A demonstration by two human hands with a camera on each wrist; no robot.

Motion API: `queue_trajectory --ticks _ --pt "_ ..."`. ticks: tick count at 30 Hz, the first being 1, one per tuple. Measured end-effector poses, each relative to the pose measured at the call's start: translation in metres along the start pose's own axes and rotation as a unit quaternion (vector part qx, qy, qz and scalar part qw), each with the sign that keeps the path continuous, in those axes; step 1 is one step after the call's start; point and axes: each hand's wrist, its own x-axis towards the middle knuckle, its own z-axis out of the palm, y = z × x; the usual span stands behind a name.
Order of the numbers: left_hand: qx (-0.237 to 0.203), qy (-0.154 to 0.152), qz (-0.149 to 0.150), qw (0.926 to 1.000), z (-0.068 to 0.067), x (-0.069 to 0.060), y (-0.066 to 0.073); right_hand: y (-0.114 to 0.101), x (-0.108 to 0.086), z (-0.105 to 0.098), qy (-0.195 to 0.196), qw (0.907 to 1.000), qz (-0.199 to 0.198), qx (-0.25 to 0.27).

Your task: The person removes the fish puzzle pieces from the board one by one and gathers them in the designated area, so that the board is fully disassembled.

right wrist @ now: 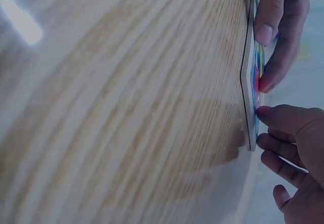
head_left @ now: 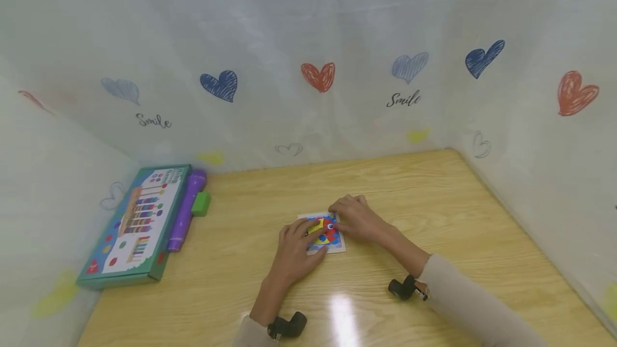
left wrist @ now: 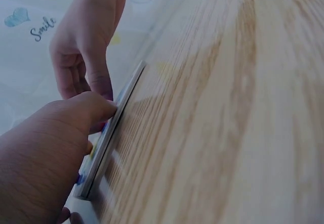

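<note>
A small square picture puzzle board [head_left: 339, 247] with a red and yellow fish [head_left: 332, 236] on blue lies flat on the table. My left hand [head_left: 291, 253] rests over its left part, fingers stretched across the picture and thumb at the near edge. In the right wrist view, a finger of that hand touches the red area. From the right side, my right hand [head_left: 359, 218] touches the board, its thumb [right wrist: 276, 116] near the fish's eye and a bent forefinger by the far right corner. The hands cover much of the picture; whether any piece is loose is hidden.
On the left of the wooden table [head_left: 409, 191] lies a flat boxed game [head_left: 140, 229]. Against its right side are a purple tube-shaped object [head_left: 186, 213] and a green block [head_left: 201, 204]. A pale curtain [head_left: 270, 122] printed with hearts surrounds the table.
</note>
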Motion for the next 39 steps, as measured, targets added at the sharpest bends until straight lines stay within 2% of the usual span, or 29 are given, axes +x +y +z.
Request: queue_trajectory --ticks 6,13,23,30,39 --pt "0.009 -0.010 -0.012 0.9998 -0.001 0.000 0.001 -0.001 0.006 -0.002 -0.031 0.9994 0.013 -0.003" --pt "0.016 -0.008 -0.015 0.9997 0.000 0.000 0.001 -0.004 0.011 -0.001 -0.044 0.9988 0.022 0.001" --pt "0.049 0.009 0.006 0.9987 0.000 -0.002 0.002 -0.013 0.013 -0.005 -0.060 0.9970 0.049 -0.007" --pt "0.062 0.007 0.006 0.9981 -0.003 -0.001 0.002 -0.011 0.017 -0.005 -0.067 0.9937 0.082 0.036" --pt "0.055 -0.006 -0.006 0.9985 -0.001 -0.001 0.002 -0.006 0.022 -0.002 -0.091 0.9861 0.116 0.076"
